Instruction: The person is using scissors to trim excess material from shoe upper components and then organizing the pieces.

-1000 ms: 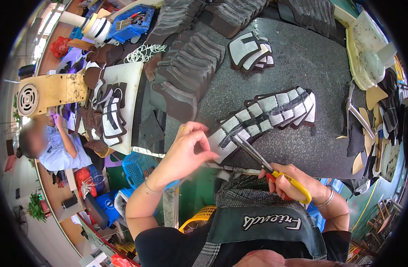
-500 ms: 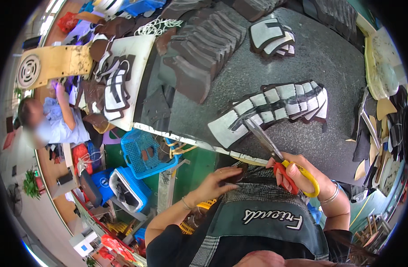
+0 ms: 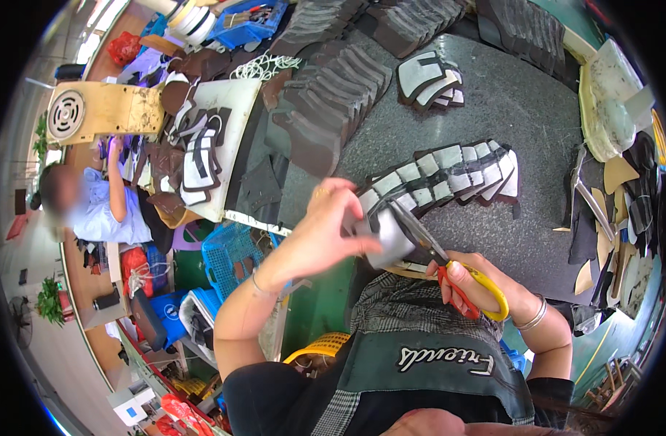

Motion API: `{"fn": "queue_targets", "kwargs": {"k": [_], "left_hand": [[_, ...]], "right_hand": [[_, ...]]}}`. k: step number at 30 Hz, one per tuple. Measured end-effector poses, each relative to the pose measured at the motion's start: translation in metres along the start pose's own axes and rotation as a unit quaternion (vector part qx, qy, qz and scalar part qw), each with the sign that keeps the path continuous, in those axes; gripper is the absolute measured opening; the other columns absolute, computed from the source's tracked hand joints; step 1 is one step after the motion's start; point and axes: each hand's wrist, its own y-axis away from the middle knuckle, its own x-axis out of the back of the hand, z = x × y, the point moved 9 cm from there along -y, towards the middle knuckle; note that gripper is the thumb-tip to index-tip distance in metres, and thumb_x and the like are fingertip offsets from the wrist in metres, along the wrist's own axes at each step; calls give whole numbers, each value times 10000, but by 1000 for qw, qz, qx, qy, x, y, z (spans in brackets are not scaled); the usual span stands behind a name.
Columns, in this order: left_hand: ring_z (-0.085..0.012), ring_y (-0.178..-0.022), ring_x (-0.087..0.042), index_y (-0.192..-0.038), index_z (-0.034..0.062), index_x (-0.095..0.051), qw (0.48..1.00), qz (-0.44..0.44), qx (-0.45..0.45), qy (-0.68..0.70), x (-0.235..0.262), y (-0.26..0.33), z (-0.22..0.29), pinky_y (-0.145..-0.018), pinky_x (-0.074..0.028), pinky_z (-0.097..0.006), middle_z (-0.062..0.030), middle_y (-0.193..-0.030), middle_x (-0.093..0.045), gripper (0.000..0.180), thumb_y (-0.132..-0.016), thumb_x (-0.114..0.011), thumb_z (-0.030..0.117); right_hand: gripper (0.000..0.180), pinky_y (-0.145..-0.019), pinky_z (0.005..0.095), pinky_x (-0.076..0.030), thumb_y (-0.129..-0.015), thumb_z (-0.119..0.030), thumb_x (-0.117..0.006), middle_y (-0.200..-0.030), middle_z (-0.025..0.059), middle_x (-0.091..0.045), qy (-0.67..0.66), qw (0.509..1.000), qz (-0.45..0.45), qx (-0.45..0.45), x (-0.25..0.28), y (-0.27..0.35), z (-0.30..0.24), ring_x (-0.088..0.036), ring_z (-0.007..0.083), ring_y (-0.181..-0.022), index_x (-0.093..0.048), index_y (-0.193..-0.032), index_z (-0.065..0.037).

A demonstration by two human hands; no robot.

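Risen from the lap, left hand (image 3: pixel 315 236) pinches grey piece (image 3: pixel 386 240); right hand (image 3: pixel 485 280) grips scissors (image 3: pixel 449 265) beside fanned pieces (image 3: pixel 449 174).

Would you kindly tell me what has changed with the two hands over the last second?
The left hand, which had dropped to the lap half a second ago, has come back up and taken hold of a grey cut piece. The right hand keeps its grip on the yellow-and-red scissors. The row of grey pieces stayed on the table.

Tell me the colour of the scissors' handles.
Red and yellow handles on the scissors, gripped by the right hand; head view.
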Motion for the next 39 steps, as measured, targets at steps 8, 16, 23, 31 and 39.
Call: {"fn": "queue_targets", "kwargs": {"k": [8,16,23,31,39], "left_hand": [[-220,-1157,-509,-1107,59,-458,929,87,126,338,-7,12,-22,-943,-464,-362,-146,-1262,-436,622,-664,-895,63],[-286,-1106,-426,-1207,45,-425,934,357,-3,-26,-83,71,0,-944,-380,-395,-144,-1186,-407,835,-578,-952,200],[-160,-944,-551,-945,-4,-569,939,225,20,261,-46,81,3,-827,-457,-291,-79,-1041,-562,424,-635,-849,-80],[-292,-991,-576,-1178,11,-549,993,-90,-23,-74,23,-24,4,-845,-476,-377,-148,-1085,-570,624,-657,-873,126],[-213,-1036,-603,-1261,10,-435,992,51,113,1,13,-5,-16,-862,-518,-324,-158,-1120,-577,818,-623,-928,150]], "right_hand": [[681,-474,278,-501,-982,-636,-391,-655,76,-614,0,1000,-3,-9,4,-5,-6,-585,122,-502,-599,-962,12],[652,-454,280,-492,-984,-621,-411,-654,81,-617,22,1000,11,-9,1,-9,-1,-590,124,-505,-584,-912,4],[640,-459,279,-494,-993,-599,-422,-638,70,-603,10,1000,17,6,3,-9,-4,-588,117,-505,-584,-891,12],[594,-435,280,-481,-1005,-556,-445,-621,68,-596,26,999,23,-40,1,-9,0,-584,114,-487,-584,-870,6],[633,-417,281,-476,-990,-601,-426,-635,79,-611,31,998,7,-46,2,-8,-3,-600,127,-490,-587,-890,3]]}}
